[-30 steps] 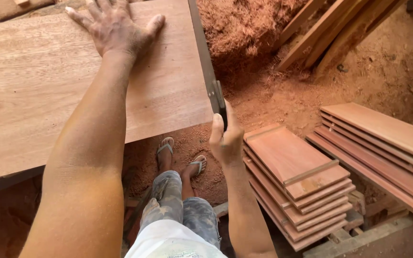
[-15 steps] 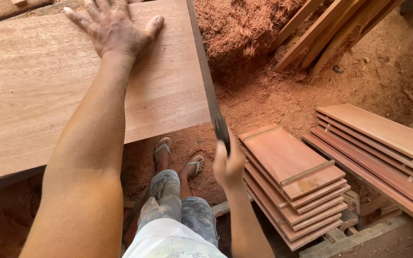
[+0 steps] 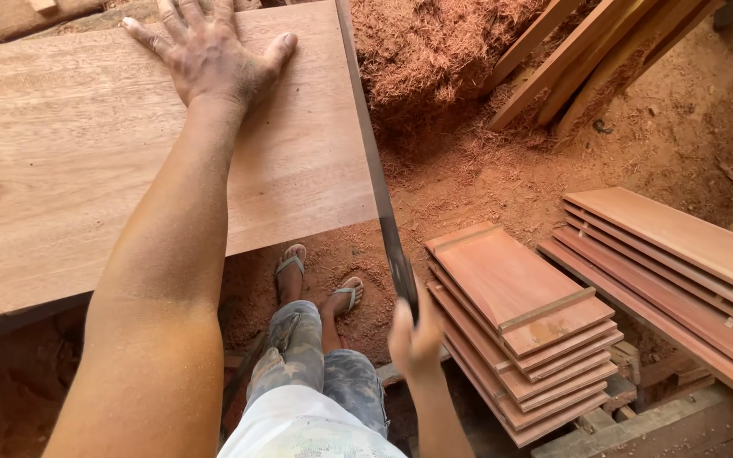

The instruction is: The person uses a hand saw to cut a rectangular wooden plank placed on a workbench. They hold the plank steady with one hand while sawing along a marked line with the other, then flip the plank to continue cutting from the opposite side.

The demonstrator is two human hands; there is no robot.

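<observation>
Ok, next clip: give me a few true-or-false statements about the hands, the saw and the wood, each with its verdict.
1. The left hand lies flat on the wide board. True.
2. The right hand grips a hammer. False: it holds the handle of a handsaw.
3. The saw blade runs along the board's right edge. True.
4. The stacked panels sit on the wide board. False: they are below it, to the right.
5. The person wears boots. False: sandals.
</observation>
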